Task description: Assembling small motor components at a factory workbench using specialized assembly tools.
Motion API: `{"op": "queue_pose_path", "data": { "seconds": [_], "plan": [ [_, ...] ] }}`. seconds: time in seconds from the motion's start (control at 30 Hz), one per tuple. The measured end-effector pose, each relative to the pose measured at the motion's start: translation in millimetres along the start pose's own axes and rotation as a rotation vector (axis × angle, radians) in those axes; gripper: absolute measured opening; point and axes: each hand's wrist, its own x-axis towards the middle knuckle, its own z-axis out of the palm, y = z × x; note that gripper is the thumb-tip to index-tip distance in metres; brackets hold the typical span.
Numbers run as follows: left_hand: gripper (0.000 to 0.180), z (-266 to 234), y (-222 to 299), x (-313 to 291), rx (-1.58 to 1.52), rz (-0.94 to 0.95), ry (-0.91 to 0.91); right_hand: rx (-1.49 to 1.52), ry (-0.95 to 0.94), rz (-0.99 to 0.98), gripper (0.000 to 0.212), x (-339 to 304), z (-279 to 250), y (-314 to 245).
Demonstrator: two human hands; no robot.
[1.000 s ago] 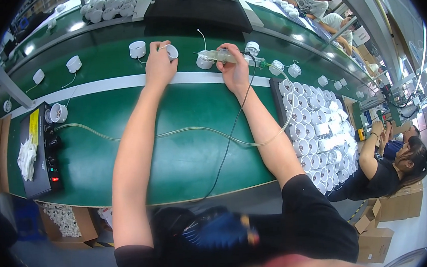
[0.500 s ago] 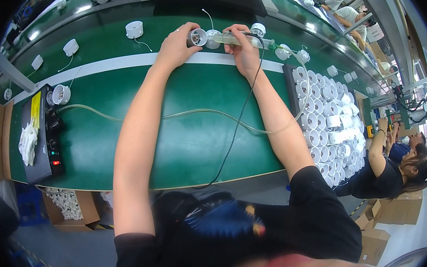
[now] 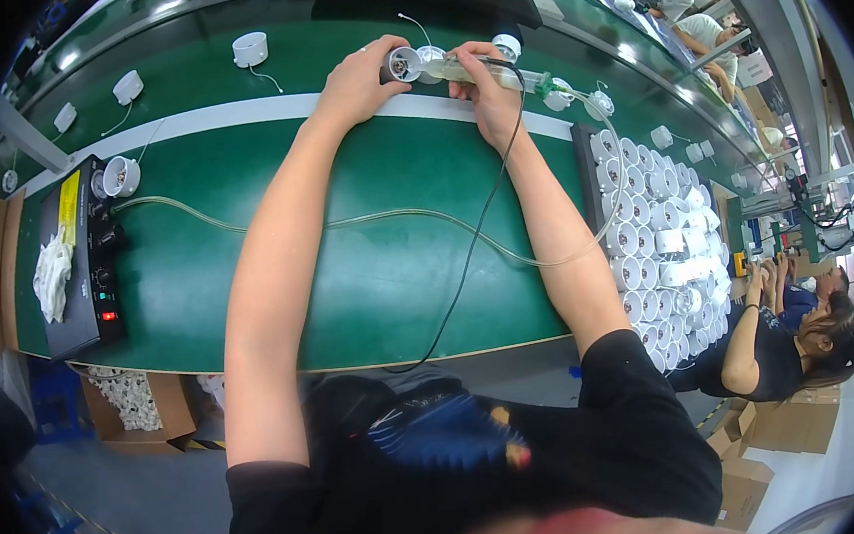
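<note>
My left hand (image 3: 360,83) grips a small white round cup-shaped housing (image 3: 406,64) from its left side, with the open end turned toward me and some metal parts inside it. My right hand (image 3: 490,96) is closed around a clear dispensing syringe (image 3: 504,74) that lies nearly level. Its narrow end points left and reaches close to the housing's rim; whether they touch I cannot tell. From the syringe's green-capped right end runs a clear hose (image 3: 403,213), and a thin black cable (image 3: 463,274) passes over my right hand. Behind the syringe's tip stands another white housing (image 3: 433,58).
A black control box (image 3: 81,264) with a crumpled white cloth (image 3: 53,276) stands at the left, a white housing (image 3: 121,177) by its far corner. Rows of white housings (image 3: 636,240) fill a tray at the right. Wired housings (image 3: 249,49) sit along the far strip. Co-workers (image 3: 784,339) sit at the right.
The syringe's tip has come closer to the housing in my left hand. The wired housings on the far strip have shifted left. The view has tilted slightly.
</note>
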Motion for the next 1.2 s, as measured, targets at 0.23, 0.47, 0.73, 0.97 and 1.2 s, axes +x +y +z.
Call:
{"op": "queue_pose_path", "data": {
  "seconds": [0.23,0.47,0.73,0.97,1.2],
  "plan": [
    [0.057,1,2,-2,0.223,0.087,0.270,0.072,0.031,-0.009,0.019,-1,-2,-1],
    [0.059,-8,1,2,0.510,0.384,0.508,0.394,0.123,0.000,0.020,4,-13,-2],
    [0.060,1,0,-5,0.408,0.391,0.287,0.430,0.153,0.020,0.022,3,-11,-1],
    [0.065,5,2,-3,0.142,0.264,0.191,0.448,0.165,0.023,0.022,5,-16,1],
    [0.067,5,-3,-2,0.194,0.051,0.134,0.373,0.124,0.037,0.021,0,-13,-2]
  ]
}}
